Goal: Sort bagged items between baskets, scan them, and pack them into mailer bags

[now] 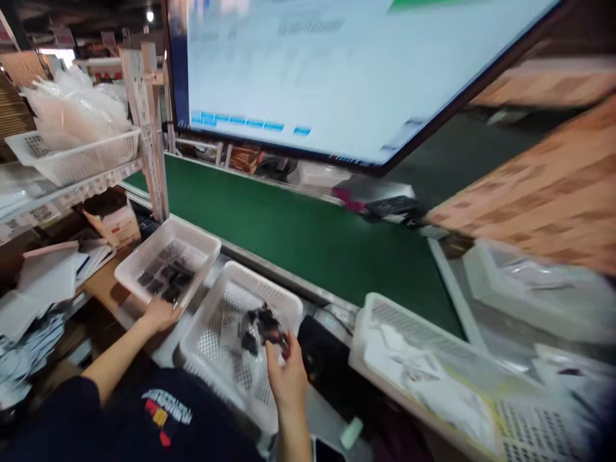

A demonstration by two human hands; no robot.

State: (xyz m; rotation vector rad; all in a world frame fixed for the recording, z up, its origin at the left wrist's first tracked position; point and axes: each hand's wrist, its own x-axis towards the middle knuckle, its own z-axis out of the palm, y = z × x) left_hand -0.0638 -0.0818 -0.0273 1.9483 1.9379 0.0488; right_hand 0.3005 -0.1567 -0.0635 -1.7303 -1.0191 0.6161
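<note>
My left hand (161,315) is at the near rim of a white perforated plastic basket (126,260), its fingers closed around the edge. Several small dark packets (168,277) lie inside that basket. Over a second white basket (205,321), my right hand (289,372) pinches a bunch of small dark packets (266,326) in shiny clear wrap between thumb and fingers. Motion blur hides what is in the packets. Beneath them, a pale label or flat bag (231,330) rests on the basket's floor.
A green conveyor belt (289,234) runs behind the baskets, under a large monitor (308,77). On the right is a long bin (380,305) of white packets. A shelf basket (91,157) of clear bags stands at left, above papers (48,276). A black object (322,353) lies between baskets.
</note>
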